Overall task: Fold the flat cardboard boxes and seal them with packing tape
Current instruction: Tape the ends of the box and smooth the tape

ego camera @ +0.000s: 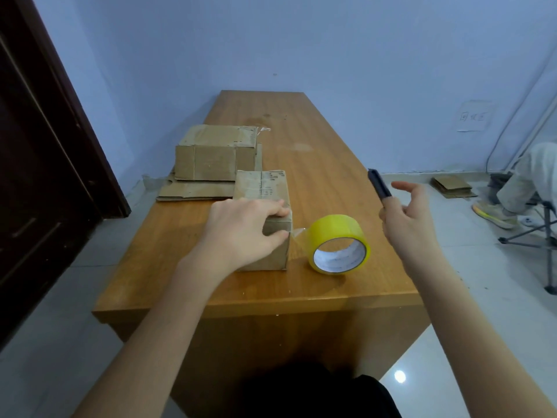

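Cardboard box, folded up and standing on the surface, sits under my left hand: my fingers are curled over its near right corner, pressing the end of the tape down onto the cardboard. From just past those fingertips a clear strip runs to the yellow tape roll, which rests on its edge just to the right of them, so the strip is not yet cut. I judge the step in hand to be sealing this box, at the point of severing the tape.

My right hand hovers to the right of the roll, well apart from the box, gripping a dark cutter in its lower fingers while the index finger and thumb stick out loosely (whether a blade is out I cannot tell). The next move, I think, calls for bringing the cutter across to the taut strip between my left fingertips and the roll, while the left hand holds the box.

Beyond my left hand, another folded box rests on flat cardboard sheets.
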